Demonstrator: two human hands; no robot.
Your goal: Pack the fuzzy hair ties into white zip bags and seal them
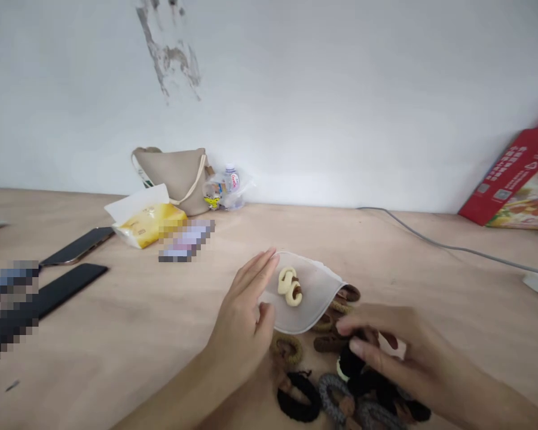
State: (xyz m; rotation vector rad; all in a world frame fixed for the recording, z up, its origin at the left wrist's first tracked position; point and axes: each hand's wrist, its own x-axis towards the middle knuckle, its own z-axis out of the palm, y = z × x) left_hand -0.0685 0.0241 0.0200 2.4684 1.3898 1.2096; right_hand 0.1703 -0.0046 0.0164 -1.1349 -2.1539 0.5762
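White mesh pouch (pixel 305 292) is lying on the wooden table (pixel 94 334), with cream hair ties (pixel 289 286) sitting inside it. I am logging the left hand (pixel 240 316) resting against the pouch, its fingers (pixel 260 269) extended and touching the rim, not clenching. The right hand (pixel 385 352) is curling over a black hair tie (pixel 349 364), among brown hair ties (pixel 332 341) and gray hair ties (pixel 332 388) lying just beside the pouch; I cannot tell whether its fingers (pixel 358 349) are gripping.
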